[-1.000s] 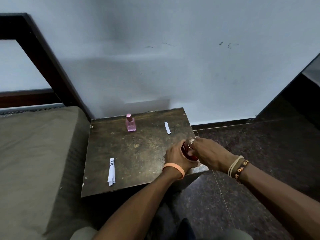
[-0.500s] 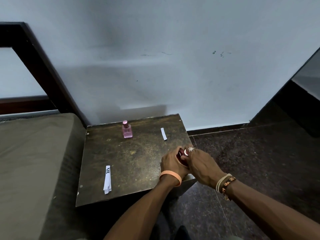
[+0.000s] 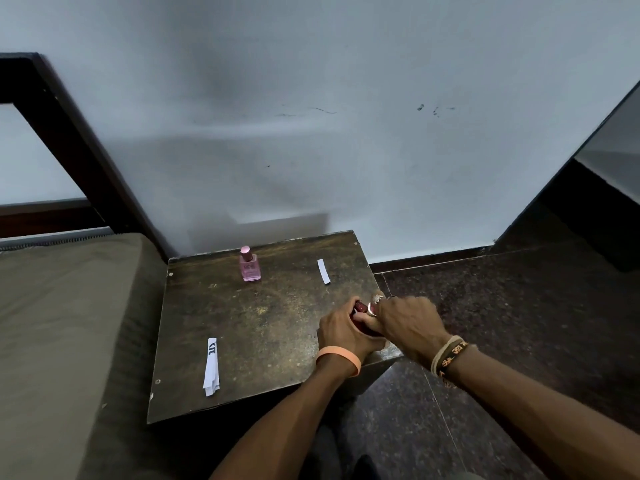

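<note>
A small dark red bottle (image 3: 360,308) stands near the right front corner of a worn dark wooden table (image 3: 263,327). My left hand (image 3: 341,332) grips the bottle's body from the left. My right hand (image 3: 407,322), with rings on its fingers, curls over the bottle's top from the right. Most of the bottle is hidden by both hands. A pink nail polish bottle (image 3: 249,265) stands upright at the table's back. A small white paper strip (image 3: 323,271) lies at the back right, and a folded white paper with black print (image 3: 211,367) lies at the front left.
An olive mattress (image 3: 62,334) borders the table on the left, with a dark bed frame (image 3: 79,147) behind it. A pale wall (image 3: 311,133) rises behind the table. Dark speckled floor (image 3: 502,323) lies to the right, where a dark panel (image 3: 595,188) stands.
Both hands have stayed on the red bottle at the table's right front corner. The view has shifted slightly; the other objects have not moved.
</note>
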`<action>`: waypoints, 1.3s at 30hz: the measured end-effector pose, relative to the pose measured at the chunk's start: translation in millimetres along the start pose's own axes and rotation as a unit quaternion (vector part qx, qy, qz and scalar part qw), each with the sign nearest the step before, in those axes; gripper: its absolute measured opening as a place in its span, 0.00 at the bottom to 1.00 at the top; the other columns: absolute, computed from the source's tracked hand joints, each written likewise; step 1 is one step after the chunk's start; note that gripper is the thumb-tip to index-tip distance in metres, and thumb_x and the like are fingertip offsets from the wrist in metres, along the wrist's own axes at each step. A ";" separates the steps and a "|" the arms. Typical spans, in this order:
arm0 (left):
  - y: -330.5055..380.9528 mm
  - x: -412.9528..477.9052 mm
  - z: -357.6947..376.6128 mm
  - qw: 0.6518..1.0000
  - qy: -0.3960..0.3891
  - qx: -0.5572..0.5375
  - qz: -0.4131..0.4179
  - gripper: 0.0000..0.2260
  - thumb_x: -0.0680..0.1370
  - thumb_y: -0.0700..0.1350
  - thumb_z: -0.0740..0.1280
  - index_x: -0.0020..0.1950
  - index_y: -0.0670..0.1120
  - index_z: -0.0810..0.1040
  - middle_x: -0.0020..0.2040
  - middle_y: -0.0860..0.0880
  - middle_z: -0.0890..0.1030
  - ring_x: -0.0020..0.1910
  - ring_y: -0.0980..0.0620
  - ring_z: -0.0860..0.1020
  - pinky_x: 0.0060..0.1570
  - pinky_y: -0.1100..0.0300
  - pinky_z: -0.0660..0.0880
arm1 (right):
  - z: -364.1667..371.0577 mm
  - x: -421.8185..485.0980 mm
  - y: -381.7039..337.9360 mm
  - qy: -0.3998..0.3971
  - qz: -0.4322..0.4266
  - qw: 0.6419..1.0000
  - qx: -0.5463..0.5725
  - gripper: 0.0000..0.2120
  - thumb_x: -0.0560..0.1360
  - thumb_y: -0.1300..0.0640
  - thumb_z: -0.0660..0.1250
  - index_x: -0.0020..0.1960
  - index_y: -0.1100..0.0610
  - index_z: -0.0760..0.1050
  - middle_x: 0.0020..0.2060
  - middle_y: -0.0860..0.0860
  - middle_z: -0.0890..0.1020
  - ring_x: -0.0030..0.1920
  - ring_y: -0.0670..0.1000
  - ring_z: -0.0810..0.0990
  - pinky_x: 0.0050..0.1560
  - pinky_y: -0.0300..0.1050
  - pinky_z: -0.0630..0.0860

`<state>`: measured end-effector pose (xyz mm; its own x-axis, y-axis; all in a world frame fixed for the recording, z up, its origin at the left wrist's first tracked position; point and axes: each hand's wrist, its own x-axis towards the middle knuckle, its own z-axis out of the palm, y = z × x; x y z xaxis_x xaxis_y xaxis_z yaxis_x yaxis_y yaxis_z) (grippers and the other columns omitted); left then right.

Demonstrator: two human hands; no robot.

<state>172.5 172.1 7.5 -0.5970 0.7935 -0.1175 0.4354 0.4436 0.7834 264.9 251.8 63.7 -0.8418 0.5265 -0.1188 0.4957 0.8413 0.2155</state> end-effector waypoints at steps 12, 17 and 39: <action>1.3 1.1 -2.5 1.000 -0.003 0.009 0.006 0.26 0.59 0.57 0.77 0.54 0.52 0.77 0.47 0.52 0.84 0.45 0.50 0.80 0.49 0.58 0.77 | -0.6 0.8 -6.0 -0.008 0.061 0.997 0.043 0.28 0.78 0.32 0.48 0.54 0.53 0.73 0.44 0.51 0.82 0.44 0.55 0.82 0.36 0.45 0.68; 1.6 -0.6 -3.7 1.000 -0.009 0.008 -0.003 0.28 0.57 0.59 0.75 0.55 0.54 0.76 0.46 0.53 0.84 0.46 0.50 0.81 0.48 0.57 0.78 | -8.9 6.1 6.1 0.017 -0.023 0.999 -0.020 0.29 0.78 0.31 0.47 0.58 0.54 0.71 0.42 0.51 0.81 0.40 0.54 0.82 0.30 0.45 0.66; -0.6 0.8 -4.5 1.000 -0.009 0.001 0.004 0.25 0.58 0.56 0.76 0.52 0.55 0.76 0.44 0.54 0.83 0.43 0.54 0.80 0.43 0.64 0.73 | -6.5 11.8 2.9 0.011 -0.064 0.996 -0.053 0.27 0.80 0.33 0.45 0.58 0.55 0.67 0.38 0.50 0.78 0.38 0.53 0.82 0.26 0.44 0.60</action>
<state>168.8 170.5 9.7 -0.5816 0.8043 -0.1220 0.4420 0.4383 0.7826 255.0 259.7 69.2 -0.9019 0.4117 -0.1303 0.3598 0.8833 0.3006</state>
